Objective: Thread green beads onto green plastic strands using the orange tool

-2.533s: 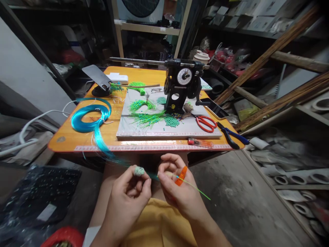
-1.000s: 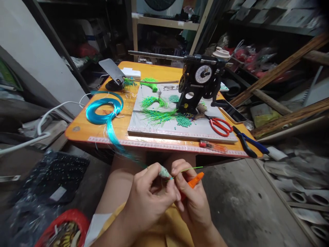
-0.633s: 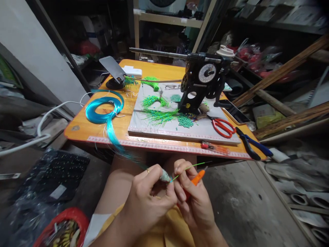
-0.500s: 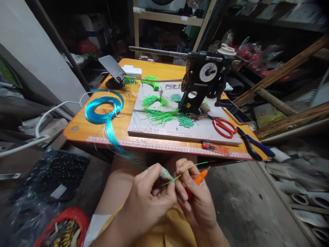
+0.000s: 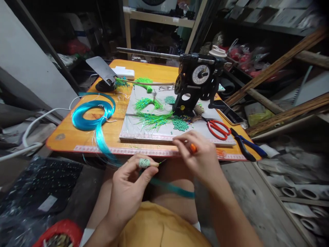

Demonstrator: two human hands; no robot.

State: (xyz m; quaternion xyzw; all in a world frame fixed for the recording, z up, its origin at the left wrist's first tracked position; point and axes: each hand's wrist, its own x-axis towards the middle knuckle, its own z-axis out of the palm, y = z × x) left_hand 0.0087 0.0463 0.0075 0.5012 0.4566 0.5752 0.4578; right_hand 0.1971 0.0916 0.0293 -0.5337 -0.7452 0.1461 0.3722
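My left hand (image 5: 128,185) pinches a small pale-green beaded piece (image 5: 144,162) on a short stick, held above my lap. A teal strand (image 5: 172,188) trails from it across my thighs. My right hand (image 5: 199,154) is raised to the front edge of the orange table (image 5: 64,137), fingers curled round an orange-handled tool (image 5: 193,148), its fingertips by the grey board (image 5: 185,135). On the board lie green beaded wires (image 5: 151,120) and a heap of green beads (image 5: 180,124).
A black winding machine (image 5: 194,84) with a dial stands on the board. Red scissors (image 5: 218,127), blue-handled pliers (image 5: 246,145) and a phone (image 5: 227,111) lie to the right. A coil of teal fibre (image 5: 91,115) and a phone stand (image 5: 102,73) sit left. Clutter surrounds the table.
My right hand has left the beaded piece and gone up to the table's front edge with the orange tool. The green wire is no longer between my hands. The view shifted a little.
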